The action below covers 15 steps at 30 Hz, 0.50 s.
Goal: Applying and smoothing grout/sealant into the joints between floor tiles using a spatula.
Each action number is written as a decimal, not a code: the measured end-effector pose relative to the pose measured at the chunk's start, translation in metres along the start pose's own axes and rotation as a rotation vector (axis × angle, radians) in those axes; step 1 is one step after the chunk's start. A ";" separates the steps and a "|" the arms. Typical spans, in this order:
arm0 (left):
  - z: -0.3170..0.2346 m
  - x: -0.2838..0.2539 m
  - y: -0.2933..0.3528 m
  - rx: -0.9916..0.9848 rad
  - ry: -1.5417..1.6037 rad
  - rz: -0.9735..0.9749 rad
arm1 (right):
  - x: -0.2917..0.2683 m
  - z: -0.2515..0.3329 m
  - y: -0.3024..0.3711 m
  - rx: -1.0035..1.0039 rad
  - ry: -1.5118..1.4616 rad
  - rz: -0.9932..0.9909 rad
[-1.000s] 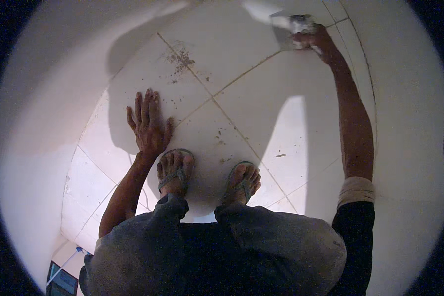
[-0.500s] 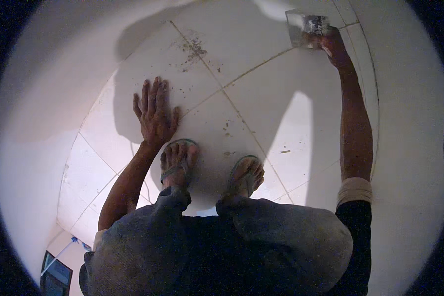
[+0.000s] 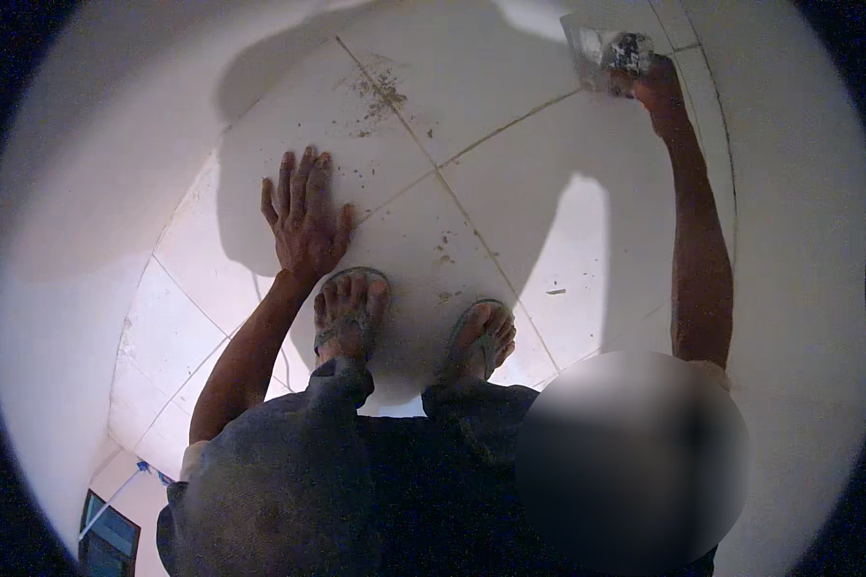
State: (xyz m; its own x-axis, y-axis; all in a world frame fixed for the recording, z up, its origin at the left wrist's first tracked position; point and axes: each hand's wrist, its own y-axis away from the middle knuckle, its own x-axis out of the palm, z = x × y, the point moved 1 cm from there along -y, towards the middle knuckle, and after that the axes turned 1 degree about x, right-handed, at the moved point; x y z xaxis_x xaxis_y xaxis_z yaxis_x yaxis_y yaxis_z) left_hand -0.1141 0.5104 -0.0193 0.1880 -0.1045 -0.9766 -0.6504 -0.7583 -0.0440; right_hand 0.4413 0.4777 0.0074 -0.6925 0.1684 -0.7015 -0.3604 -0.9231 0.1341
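Note:
My left hand (image 3: 305,216) lies flat on the pale tiled floor (image 3: 510,192), fingers spread and nothing in it. It rests just ahead of my left foot. At the far right, my right hand (image 3: 656,85) is closed around a wide flat-bladed scraper (image 3: 592,58). Its blade is grey and its grip area is smeared with white. The scraper is at the floor near a grout line, close to the base of the right wall. Shadow and my fingers hide part of its handle, and I cannot tell whether the blade presses on the tile.
Dark crumbs of debris (image 3: 385,91) lie along a grout line at the far middle, with smaller bits nearer my feet. My sandalled feet (image 3: 351,313) stand on the tiles. White walls (image 3: 799,288) curve up on both sides. A dark-framed panel (image 3: 109,539) shows at lower left.
My right hand and the scraper have shifted slightly to the right. My left hand stays put on the floor. A blurred round patch now covers my right knee.

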 end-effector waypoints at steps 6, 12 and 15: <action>-0.002 -0.002 0.000 -0.003 0.008 -0.007 | 0.020 0.000 -0.003 0.123 -0.260 0.142; -0.001 -0.001 0.001 -0.007 0.001 0.007 | 0.029 0.009 0.001 0.096 -0.215 0.170; -0.001 -0.001 0.000 -0.023 -0.020 0.026 | 0.033 0.016 0.004 -0.052 -0.266 0.278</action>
State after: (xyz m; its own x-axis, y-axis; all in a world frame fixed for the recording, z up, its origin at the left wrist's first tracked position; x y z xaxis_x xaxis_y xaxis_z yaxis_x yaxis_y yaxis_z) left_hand -0.1135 0.5103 -0.0183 0.1568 -0.1115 -0.9813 -0.6378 -0.7701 -0.0144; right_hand 0.4069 0.4847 -0.0045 -0.8998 -0.0129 -0.4361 -0.1090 -0.9612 0.2533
